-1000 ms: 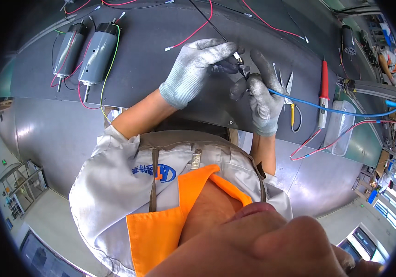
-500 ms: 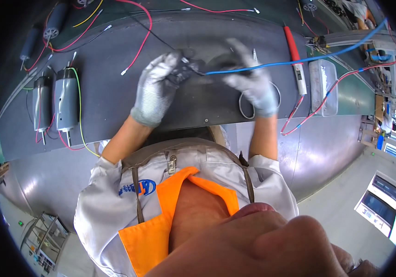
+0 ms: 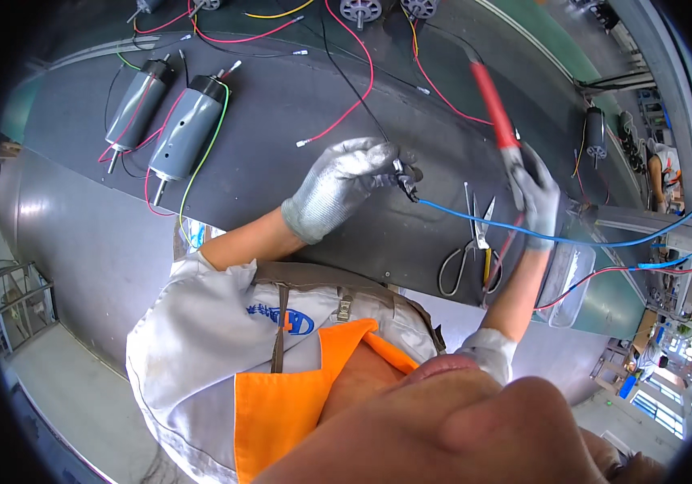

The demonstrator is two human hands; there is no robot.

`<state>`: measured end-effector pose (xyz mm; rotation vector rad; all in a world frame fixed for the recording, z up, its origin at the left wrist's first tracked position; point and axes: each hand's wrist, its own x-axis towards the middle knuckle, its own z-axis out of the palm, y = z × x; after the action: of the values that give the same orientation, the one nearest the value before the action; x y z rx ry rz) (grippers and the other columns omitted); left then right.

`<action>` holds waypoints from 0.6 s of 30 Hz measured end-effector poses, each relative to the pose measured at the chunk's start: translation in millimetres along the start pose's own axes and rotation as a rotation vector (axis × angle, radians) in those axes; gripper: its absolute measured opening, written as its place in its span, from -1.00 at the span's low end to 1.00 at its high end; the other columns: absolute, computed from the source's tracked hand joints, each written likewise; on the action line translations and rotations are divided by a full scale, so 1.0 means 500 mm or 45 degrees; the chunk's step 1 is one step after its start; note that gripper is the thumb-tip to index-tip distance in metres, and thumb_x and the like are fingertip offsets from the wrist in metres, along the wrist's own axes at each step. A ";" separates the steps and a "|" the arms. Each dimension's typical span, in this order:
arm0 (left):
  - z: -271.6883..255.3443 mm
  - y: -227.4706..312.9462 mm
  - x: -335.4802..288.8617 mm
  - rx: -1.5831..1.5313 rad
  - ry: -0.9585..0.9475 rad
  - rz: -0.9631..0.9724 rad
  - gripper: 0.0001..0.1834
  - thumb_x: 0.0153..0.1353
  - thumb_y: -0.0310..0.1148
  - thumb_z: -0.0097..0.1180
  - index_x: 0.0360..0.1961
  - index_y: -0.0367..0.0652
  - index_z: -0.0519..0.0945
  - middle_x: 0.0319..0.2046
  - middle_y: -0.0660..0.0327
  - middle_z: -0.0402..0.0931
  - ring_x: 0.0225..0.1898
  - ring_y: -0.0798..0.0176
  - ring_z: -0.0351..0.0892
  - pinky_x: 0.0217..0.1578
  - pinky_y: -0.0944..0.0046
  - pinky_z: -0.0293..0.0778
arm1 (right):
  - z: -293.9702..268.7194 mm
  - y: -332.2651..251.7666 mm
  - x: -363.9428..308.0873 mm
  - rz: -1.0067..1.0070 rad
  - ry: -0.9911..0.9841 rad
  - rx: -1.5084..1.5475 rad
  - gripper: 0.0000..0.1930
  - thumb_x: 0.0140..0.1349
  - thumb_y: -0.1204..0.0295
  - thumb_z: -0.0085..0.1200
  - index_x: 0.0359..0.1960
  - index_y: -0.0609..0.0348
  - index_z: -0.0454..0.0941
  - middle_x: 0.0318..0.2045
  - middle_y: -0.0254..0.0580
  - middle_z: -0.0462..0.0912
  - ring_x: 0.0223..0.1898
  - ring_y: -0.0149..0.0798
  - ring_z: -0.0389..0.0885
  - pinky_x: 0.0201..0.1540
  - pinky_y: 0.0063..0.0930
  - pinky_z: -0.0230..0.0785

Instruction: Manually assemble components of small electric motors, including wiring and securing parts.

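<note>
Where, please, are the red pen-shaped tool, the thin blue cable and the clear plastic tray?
Red pen-shaped tool (image 3: 493, 105), head view: its red part.
Thin blue cable (image 3: 604, 244), head view: its right half.
Clear plastic tray (image 3: 564, 317), head view: its near end.

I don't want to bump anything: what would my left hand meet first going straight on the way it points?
Your left hand would probably meet the red-handled tool in your right hand. Depth is unclear, though, so it might pass over or under; the thin red wire nearby seems lower.
</note>
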<state>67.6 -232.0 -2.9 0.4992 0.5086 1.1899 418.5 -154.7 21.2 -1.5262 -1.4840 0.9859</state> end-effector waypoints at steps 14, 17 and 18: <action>-0.012 -0.009 0.025 -0.091 -0.055 -0.134 -0.65 0.48 -0.25 -0.04 0.02 -0.31 0.60 -0.11 0.13 0.66 -0.02 0.20 0.64 0.09 0.16 0.51 | 0.209 -0.100 0.168 -0.352 -0.283 -0.581 -0.56 0.13 0.40 0.23 0.09 0.18 0.62 -0.09 -0.05 0.73 -0.08 -0.18 0.70 0.03 -0.38 0.49; -0.016 -0.014 0.026 -0.104 0.100 -0.239 -0.64 0.50 -0.20 -0.08 -0.01 -0.29 0.60 -0.12 0.15 0.66 -0.04 0.22 0.64 0.06 0.15 0.52 | 0.118 -0.091 0.075 -0.547 -0.022 -1.056 -0.59 0.12 0.41 0.20 0.05 0.16 0.61 -0.21 0.02 0.68 -0.15 0.08 0.66 -0.05 -0.16 0.48; -0.019 -0.012 0.028 -0.105 0.104 -0.243 -0.64 0.50 -0.20 -0.08 -0.01 -0.29 0.60 -0.12 0.15 0.66 -0.04 0.22 0.64 0.06 0.15 0.52 | 0.078 -0.084 0.038 -0.529 0.008 -1.106 -0.59 0.12 0.40 0.19 0.05 0.15 0.60 -0.24 0.05 0.65 -0.16 0.15 0.63 -0.08 -0.07 0.47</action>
<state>70.5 -219.7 -15.5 0.3251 0.5622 1.0465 366.2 -134.5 43.9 -1.6407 -2.2634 0.0579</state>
